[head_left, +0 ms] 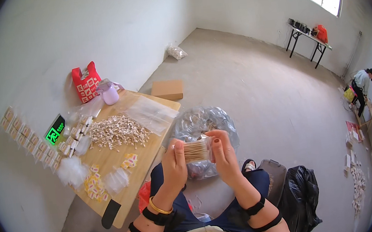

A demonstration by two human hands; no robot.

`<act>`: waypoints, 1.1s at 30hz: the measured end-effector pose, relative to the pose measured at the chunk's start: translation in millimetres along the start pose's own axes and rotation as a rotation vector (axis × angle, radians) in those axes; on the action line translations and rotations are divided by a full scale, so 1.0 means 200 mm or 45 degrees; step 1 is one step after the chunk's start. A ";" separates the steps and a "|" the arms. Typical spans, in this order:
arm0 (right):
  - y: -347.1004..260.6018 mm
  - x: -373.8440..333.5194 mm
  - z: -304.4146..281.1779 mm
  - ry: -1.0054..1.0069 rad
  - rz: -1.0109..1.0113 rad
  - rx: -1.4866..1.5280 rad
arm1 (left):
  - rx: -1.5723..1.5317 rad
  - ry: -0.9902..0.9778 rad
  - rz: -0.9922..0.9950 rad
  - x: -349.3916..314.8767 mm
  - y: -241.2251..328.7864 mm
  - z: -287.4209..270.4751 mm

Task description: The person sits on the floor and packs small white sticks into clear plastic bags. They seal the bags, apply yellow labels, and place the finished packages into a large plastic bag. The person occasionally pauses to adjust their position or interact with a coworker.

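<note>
L hand [173,163]: fingers clamped on swab bundle [196,151], left end.
R hand [223,154]: fingers clamped, right end.
Desk [125,187]: loose swabs [117,131] near far edge.

Both forearms rise from the lower edge, each banded in black at wrist and forearm — the left also wears a gold bangle. The left hand [174,164] and right hand [222,153] face each other at chest height, fingers [213,135] curled inward — gripping.
</note>
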State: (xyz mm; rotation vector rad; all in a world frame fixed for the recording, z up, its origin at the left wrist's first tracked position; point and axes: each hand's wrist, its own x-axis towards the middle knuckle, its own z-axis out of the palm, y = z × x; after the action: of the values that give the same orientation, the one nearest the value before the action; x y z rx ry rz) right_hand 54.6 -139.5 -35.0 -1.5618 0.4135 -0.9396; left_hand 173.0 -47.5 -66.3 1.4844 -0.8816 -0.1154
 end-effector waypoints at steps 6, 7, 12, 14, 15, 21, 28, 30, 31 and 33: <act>0.04 0.03 0.02 0.179 -0.194 -0.401 | -0.177 -0.087 -0.036 0.00 0.11 0.11; 0.04 0.03 0.01 0.190 -0.165 -0.382 | -0.301 -0.183 -0.151 0.00 0.17 0.09; 0.03 0.03 -0.01 0.189 -0.155 -0.226 | -0.413 -0.269 -0.220 -0.01 0.18 0.09; 0.05 0.03 -0.01 0.228 -0.179 -0.254 | -0.352 -0.183 -0.195 0.00 0.15 0.11; 0.05 0.03 -0.01 0.247 -0.191 -0.268 | -0.137 -0.112 -0.015 0.01 0.11 0.12; 0.15 0.04 -0.08 0.321 -0.129 -0.135 | 0.192 -0.018 0.392 0.07 0.04 0.19; 0.12 0.06 -0.13 0.328 0.305 0.614 | -0.532 -0.310 -0.169 0.06 0.17 0.20; 0.19 0.06 -0.18 0.348 0.153 0.433 | -0.049 -0.198 0.099 0.06 0.15 0.22; 0.20 0.06 -0.17 0.368 0.106 0.400 | 0.068 -0.152 0.198 0.07 0.14 0.22; 0.22 0.06 -0.16 0.408 0.013 0.332 | 0.166 -0.092 0.288 0.07 0.14 0.23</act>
State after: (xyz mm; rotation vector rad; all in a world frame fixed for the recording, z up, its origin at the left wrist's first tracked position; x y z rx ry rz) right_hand 48.4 -180.2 -73.0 -1.1753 0.5006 -1.1911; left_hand 144.0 -89.0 -41.8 1.4971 -1.1274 0.0569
